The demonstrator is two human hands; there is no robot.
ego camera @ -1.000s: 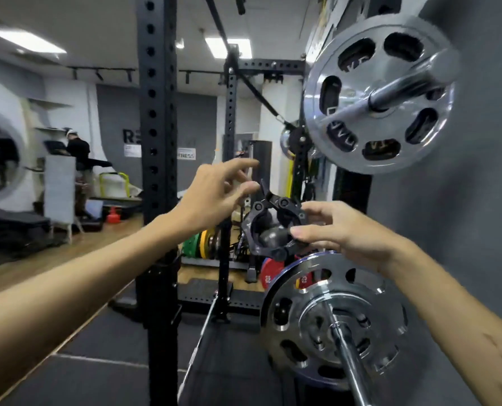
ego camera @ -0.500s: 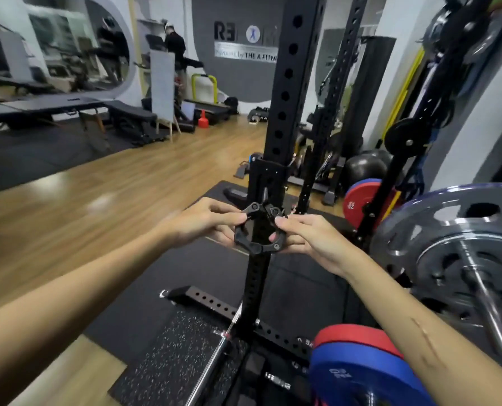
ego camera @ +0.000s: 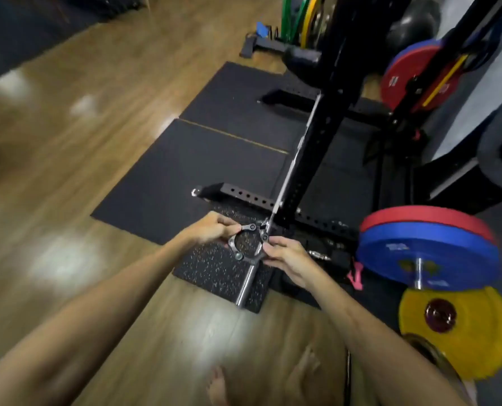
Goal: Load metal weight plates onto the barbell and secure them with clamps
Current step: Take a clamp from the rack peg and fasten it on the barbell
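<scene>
The left hand (ego camera: 211,231) and the right hand (ego camera: 288,259) hold one black clamp (ego camera: 247,244) between them, each pinching an opposite side of its ring with the fingertips, so both hands are closed on it. The ring's round opening is turned up toward the camera and the speckled floor mat (ego camera: 214,273) shows through it, probably so the person can spread the collar and line its bore up before sliding it on. The lever end of the clamp sits at the top, near the right thumb, within reach to snap shut. Just under the hands a bare steel barbell (ego camera: 248,284) lies on the mat, its near end pointing toward the person's bare feet and its shaft running away beside the black rack upright (ego camera: 328,118). To the right, well clear of the hands, a red and blue plate stack (ego camera: 428,244) rests beside a yellow plate (ego camera: 454,332). The clamp is not yet on any sleeve.
</scene>
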